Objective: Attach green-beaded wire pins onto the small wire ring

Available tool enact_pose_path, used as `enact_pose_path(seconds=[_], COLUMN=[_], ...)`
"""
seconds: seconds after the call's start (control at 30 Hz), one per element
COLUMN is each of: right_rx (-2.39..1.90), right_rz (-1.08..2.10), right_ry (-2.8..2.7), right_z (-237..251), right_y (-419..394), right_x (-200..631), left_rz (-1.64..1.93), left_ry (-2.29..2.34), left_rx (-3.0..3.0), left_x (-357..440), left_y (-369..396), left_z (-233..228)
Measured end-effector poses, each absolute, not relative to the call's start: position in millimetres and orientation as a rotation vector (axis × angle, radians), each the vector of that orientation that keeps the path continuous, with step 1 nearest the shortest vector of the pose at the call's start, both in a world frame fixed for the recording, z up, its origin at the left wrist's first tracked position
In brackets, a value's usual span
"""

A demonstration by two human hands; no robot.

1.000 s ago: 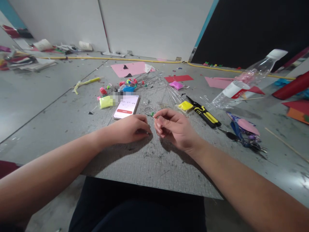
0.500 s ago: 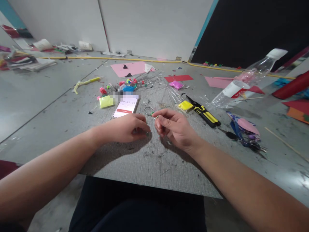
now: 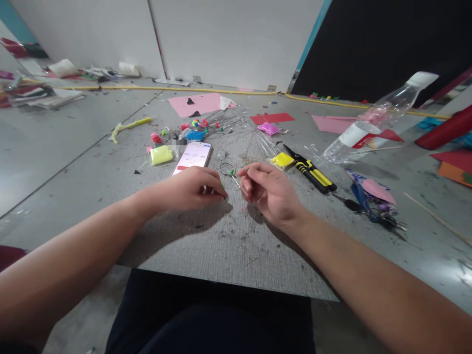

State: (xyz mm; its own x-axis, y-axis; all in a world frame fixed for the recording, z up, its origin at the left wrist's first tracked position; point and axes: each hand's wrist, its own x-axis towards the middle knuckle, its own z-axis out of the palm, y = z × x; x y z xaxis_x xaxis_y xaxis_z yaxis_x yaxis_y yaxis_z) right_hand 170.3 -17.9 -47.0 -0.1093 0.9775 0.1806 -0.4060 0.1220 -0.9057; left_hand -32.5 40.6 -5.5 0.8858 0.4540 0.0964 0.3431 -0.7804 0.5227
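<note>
One ring with green bit (image 3: 231, 172) at frame centre, stem (image 3: 236, 182) by right hand (image 3: 272, 192), fingers loosely bent; left hand (image 3: 195, 189) left of centre, fingers curled. Cannot tell if either grasps anything.

The grey table (image 3: 221, 246) carries a metal ring (image 3: 230, 172), a phone (image 3: 193, 156), pliers (image 3: 312, 173), pink paper (image 3: 206, 102) and a bottle (image 3: 354, 137).

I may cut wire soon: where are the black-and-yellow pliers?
In the head view, the pliers lie right of centre on the table, beyond the right hand, beside the yellow packet and left of the clear bottle.
</note>
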Motion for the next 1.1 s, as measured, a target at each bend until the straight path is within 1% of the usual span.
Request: enact_pose_path(seconds=[0.17, 0.37, 0.47, 0.57, 0.77, 1.1], right_rx=[-0.662, -0.650, -0.660, -0.614, -0.597, -0.585], right_rz=[1.188, 1.047, 0.932, 0.856, 0.824, 0.872], right_ry=[-1.096, -1.527, -1.660, -1.695, -1.702, -1.678], right_z=[-48, -46, -43, -40, -34, -30], right_y=[-19, -39, -47, -52, -59, -65], right_x=[172, 170, 166, 164, 163, 163], left_rz=[0.532, 0.660, 0.697, 0.677, 0.612, 0.594], left_ry=[0.721, 0.663, 0.609, 0.557, 0.559, 0.540], left_rx=[2.088, 1.340, 1.126, 1.079, 1.146, 1.188], left_x=[-35, -29, -24, -23, -24, -22], left_y=[40, 29, 19, 11, 4, 0], left_z=[0, -10, -10, -9, -7, -3])
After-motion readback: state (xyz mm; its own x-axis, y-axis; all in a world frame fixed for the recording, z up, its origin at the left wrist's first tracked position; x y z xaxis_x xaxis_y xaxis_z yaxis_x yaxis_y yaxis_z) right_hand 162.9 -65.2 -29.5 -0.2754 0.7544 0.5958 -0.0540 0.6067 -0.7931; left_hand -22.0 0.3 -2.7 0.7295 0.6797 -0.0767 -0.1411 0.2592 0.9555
